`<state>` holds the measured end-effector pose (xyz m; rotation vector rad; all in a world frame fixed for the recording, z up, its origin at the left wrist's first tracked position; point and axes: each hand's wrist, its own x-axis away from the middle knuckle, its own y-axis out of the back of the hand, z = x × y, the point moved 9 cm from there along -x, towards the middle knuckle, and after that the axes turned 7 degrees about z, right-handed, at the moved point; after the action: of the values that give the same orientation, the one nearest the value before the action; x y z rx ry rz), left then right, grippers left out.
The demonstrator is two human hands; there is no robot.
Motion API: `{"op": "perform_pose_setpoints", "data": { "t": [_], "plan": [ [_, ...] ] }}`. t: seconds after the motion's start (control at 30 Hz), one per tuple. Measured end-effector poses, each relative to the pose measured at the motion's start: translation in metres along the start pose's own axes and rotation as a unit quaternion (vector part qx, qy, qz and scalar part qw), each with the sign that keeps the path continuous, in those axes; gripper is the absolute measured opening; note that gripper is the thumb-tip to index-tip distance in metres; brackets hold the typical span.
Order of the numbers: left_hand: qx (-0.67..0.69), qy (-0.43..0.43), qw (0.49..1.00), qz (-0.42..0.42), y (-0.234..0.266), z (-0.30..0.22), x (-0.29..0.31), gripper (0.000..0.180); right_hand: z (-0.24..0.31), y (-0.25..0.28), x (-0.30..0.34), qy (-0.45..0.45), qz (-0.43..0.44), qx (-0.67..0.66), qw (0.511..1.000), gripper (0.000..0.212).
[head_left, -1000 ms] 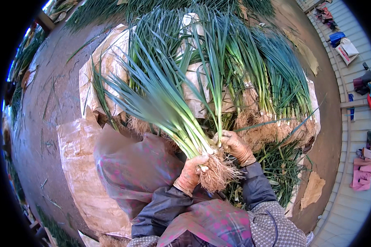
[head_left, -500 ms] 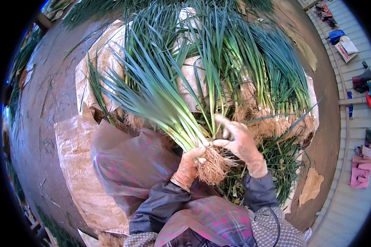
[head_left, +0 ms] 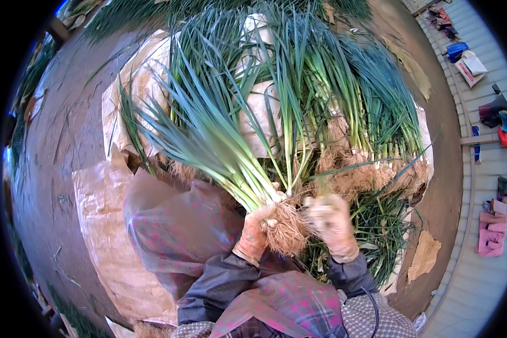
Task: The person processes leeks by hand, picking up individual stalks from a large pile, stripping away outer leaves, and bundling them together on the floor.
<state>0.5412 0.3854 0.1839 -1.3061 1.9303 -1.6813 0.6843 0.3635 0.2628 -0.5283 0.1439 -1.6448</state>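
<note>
My left hand [head_left: 255, 231], in a soiled pale glove, is closed around the lower stems of a bunch of green garlic [head_left: 253, 174]. Its long leaves fan out to the upper left, and its tangled brown roots [head_left: 287, 228] hang out past my thumb. My right hand [head_left: 331, 222], gloved too, is just right of those roots with fingers curled together. Motion smears the fingertips, and I cannot make out what they hold. A few upright stalks [head_left: 288, 141] stand just behind the bunch, close to its root end.
More green garlic [head_left: 377, 107] lies in rows beyond my hands, roots toward me. Loose green leaf scraps [head_left: 380, 231] are piled at my right. A tan woven sheet [head_left: 118, 236] spreads at the left, and a translucent patterned cover [head_left: 180, 219] drapes over my lap.
My right hand has drawn down toward me from the stalks, and its spread fingers have curled together. My left hand keeps its hold on the bunch, almost unmoved.
</note>
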Motion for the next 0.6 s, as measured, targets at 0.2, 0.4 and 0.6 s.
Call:
{"op": "perform_pose_setpoints", "data": {
  "t": [0.2, 0.4, 0.6],
  "plan": [
    [0.062, 0.0, 0.997, 0.056, -0.021, -0.003, 0.0, 0.061, -0.052, 0.059, -0.028, -0.035, -0.072, -0.058, 0.995, 0.031],
    [0.081, 0.013, 0.995, 0.047, -0.022, -0.007, 0.004, 0.053, -0.045, -0.013, -0.063, -0.194, 0.131, 0.052, 0.971, 0.034],
    [-0.065, 0.058, 0.995, 0.039, -0.022, 0.003, 0.004, 0.057, -0.006, -0.036, -0.047, 0.009, 0.119, 0.808, 0.577, 0.02]
  ]
}}
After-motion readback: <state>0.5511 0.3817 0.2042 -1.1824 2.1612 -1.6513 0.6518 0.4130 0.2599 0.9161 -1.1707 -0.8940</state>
